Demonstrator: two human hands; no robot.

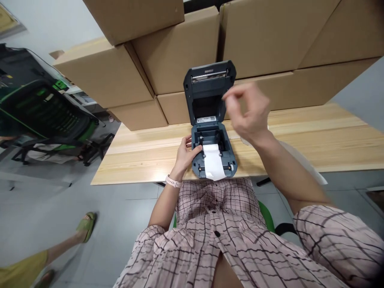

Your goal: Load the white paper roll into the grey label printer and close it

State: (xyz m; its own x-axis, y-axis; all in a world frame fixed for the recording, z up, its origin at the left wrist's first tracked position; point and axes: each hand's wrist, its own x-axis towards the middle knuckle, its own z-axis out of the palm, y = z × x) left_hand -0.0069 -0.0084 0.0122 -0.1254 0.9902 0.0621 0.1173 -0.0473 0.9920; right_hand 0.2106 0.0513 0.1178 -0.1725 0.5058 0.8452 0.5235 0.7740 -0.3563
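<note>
A dark grey label printer (pixel 196 162) stands at the table's front edge with its lid (pixel 210 89) raised. In its bay sits a white label roll (pixel 211 148), and a strip of white paper (pixel 214 166) runs forward over the front lip. My left hand (pixel 186 154) grips the printer's left side, thumb on the upper rim and fingers along the outside. Raised in front of the lid's right edge is my right hand (pixel 249 110), blurred, with thumb and index finger curled together in a pinch. Anything between those fingertips cannot be made out.
Stacked cardboard boxes (pixel 180 52) line the back of the wooden table (pixel 144 156). White backing paper (pixel 300 160) lies beneath my right forearm. To the left are a black and green office chair (pixel 48 112) and another person's foot in a green slipper (pixel 87 227).
</note>
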